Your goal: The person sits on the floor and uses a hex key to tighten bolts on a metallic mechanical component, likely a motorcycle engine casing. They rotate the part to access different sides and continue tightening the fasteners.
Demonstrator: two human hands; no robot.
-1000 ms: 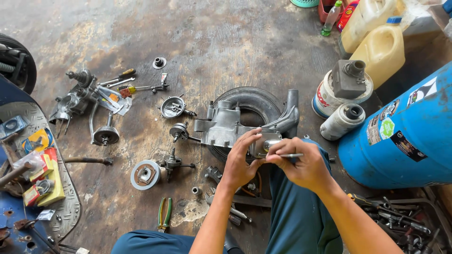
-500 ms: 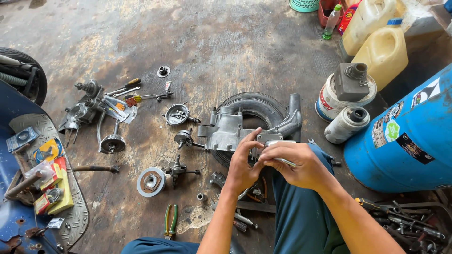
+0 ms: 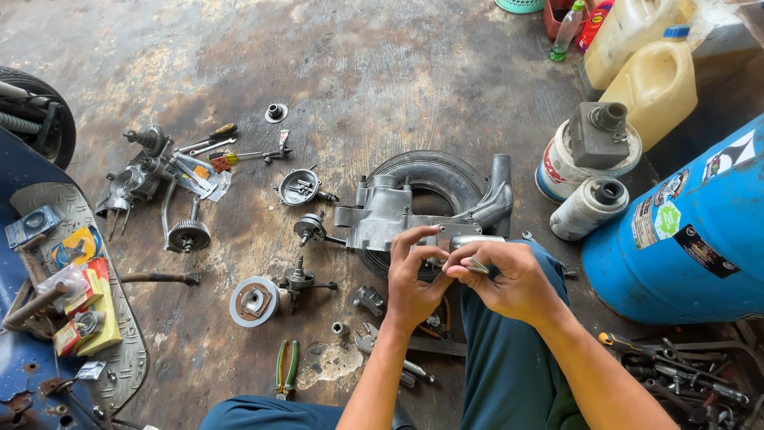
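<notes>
Engine casing (image 3: 390, 213) (on tyre (image 3: 434, 177)) under both hands.

Right of the fingers (image 3: 446, 263): blue drum (image 3: 692, 231) bearing white, green and black labels. Up-right of them: two yellowish jugs (image 3: 649, 80), a white can (image 3: 561, 171). Far left of them: red-yellow small packets (image 3: 83, 306) on the blue footboard.

To my right stands a blue drum (image 3: 684, 231), with yellowish jugs (image 3: 656, 84) behind it. Green-handled pliers (image 3: 286, 368) and screwdrivers (image 3: 219, 147) lie on the stained floor (image 3: 382, 72).
</notes>
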